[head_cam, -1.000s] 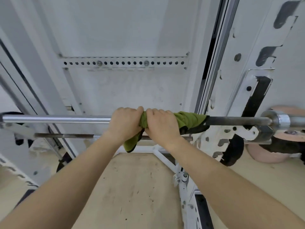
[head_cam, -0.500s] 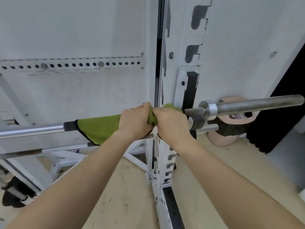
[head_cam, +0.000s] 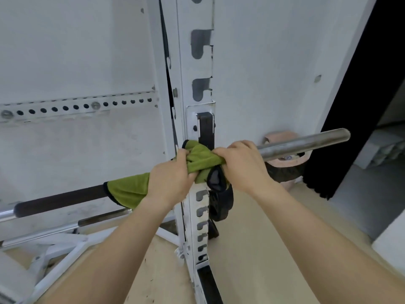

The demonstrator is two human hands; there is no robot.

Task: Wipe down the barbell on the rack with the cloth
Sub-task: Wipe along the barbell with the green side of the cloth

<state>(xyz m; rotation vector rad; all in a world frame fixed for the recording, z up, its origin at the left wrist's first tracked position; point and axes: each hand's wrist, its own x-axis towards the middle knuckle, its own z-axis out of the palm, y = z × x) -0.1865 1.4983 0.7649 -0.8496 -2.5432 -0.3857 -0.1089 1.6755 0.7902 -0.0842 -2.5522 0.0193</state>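
White-painted wall [head_cam: 65, 51] behind, a perforated strip [head_cam: 76, 107] bolted across it.

Item, far left: barbell [head_cam: 59, 201], lying across the rack, chrome giving way to a dark knurled stretch. A second bar [head_cam: 98, 218] sits lower, behind it.

Item: green cloth [head_cam: 129, 189], black-edged, wrapped round the barbell shaft and bunched up toward the rack.

Item: left hand [head_cam: 168, 181], fingers curled over the cloth-covered shaft and clenched on it.

Item: rack upright [head_cam: 198, 84], white and slotted, standing between the two hands. Something black hangs just beneath; I cannot tell what.

Item: right hand [head_cam: 243, 165], clenched on the bunched end of the cloth at the inner end of the sleeve [head_cam: 306, 142].

Item, right: pink weight plate [head_cam: 278, 137] behind and below the sleeve, with a black hanging [head_cam: 350, 128] beyond.

Handling note, as I judge it: the join at the upright is the awkward spot. It is best to hold the cloth closed all round the bar and twist the wrists against each other. Short strokes should stop the loose fold from catching on the rack. The bare sleeve lies beyond the cloth and would come next.
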